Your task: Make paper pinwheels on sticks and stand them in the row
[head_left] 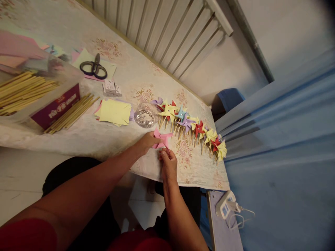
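Observation:
A pink paper pinwheel [164, 138] with folded blades is held over the near edge of the table. My left hand [148, 141] grips it from the left, thumb on top. Just below, my right hand [169, 160] has its fingers pinched together at the pinwheel's lower edge; what they hold, if anything, is too small to make out. Beyond my hands stands a clear round dish [144, 118] of small shiny metal pieces. A row of finished-looking pinwheels [186, 123] in yellow, red, blue and purple on sticks lies to the right.
Left of the dish lie yellow paper squares [115, 111], small boxes [112, 88] and black-handled scissors [93, 69]. Loose sticks [72, 113] lie beside a plastic box [39, 115] full of sticks. A power strip [225, 205] sits at lower right, near a blue curtain [282, 139].

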A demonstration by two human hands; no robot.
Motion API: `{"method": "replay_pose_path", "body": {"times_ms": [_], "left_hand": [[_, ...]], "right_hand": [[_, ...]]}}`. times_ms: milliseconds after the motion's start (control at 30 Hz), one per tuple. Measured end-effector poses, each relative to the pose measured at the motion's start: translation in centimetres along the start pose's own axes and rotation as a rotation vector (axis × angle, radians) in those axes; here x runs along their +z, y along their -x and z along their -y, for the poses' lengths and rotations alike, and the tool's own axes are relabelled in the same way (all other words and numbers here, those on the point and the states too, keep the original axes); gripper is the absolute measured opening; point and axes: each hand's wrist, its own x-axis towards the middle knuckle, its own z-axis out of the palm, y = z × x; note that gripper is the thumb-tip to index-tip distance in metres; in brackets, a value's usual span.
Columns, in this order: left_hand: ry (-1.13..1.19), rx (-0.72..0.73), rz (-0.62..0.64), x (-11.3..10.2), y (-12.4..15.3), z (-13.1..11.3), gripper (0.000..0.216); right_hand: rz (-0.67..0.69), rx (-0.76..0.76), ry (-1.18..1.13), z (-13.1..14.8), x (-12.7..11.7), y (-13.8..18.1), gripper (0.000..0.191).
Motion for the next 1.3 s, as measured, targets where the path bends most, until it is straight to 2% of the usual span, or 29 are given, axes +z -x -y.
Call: {"method": "replay_pose_path", "body": {"times_ms": [267, 433, 667, 933, 1133, 1300], "left_hand": [[0.005, -0.024, 0.048, -0.1, -0.2, 0.0, 0.023], [-0.061, -0.041, 0.054, 0.0, -0.1, 0.1, 0.017], [-0.206, -0.018, 0.089, 0.3, 0.3, -0.1, 0.011], [-0.462, 0.065, 0.1, -0.1, -0.2, 0.8, 0.013], [-0.438, 0.053, 0.118, -0.2, -0.3, 1.0, 0.014], [-0.316, 0.02, 0.126, 0.1, -0.1, 0.7, 0.015]], "right_hand": [[-0.036, 0.028, -0.169, 1.2, -0.7, -0.1, 0.042], [0.01, 0.063, -0.122, 2.8, -1.5, -1.6, 0.033], [0.077, 0.101, -0.034, 3.4, -0.3, -2.8, 0.026], [0.032, 0.148, -0.036, 3.5, 0.6, -3.3, 0.031], [0.043, 0.156, -0.057, 2.9, 0.2, -3.6, 0.029], [0.035, 0.195, -0.227, 2.4, -0.5, -4.3, 0.025]]}}
